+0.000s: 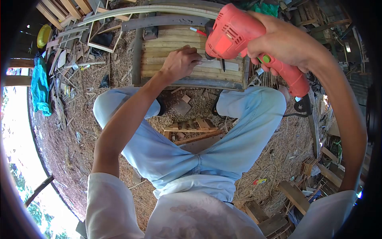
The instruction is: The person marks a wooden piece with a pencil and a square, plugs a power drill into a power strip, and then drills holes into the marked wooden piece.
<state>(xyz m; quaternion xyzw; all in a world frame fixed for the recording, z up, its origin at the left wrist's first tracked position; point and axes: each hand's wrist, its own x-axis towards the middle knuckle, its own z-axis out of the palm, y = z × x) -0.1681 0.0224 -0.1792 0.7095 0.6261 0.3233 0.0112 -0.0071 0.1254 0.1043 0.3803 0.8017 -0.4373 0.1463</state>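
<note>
My right hand [278, 42] is wrapped round the handle of a red corded power drill [232, 34], above the right part of a slatted wooden bench [159, 49]. The tool's dark front end points down toward the bench. My left hand [181, 61] is closed at the left end of a thin, pale wood strip [207, 63], pressing it on the slats. The strip runs beneath the drill's front. A dark pencil-like stick [223, 65] and a pale flat piece [232, 65] lie just right of it. Behind the drill is a red and white pen [197, 31].
A long grey board [167, 21] lies across the bench's far side. Wooden frames [105, 38] and offcuts lie to the left, near a teal cloth or bag [41, 85]. Wood scraps [195, 133] and shavings cover the ground between my legs. The drill's cord [296, 114] hangs at right.
</note>
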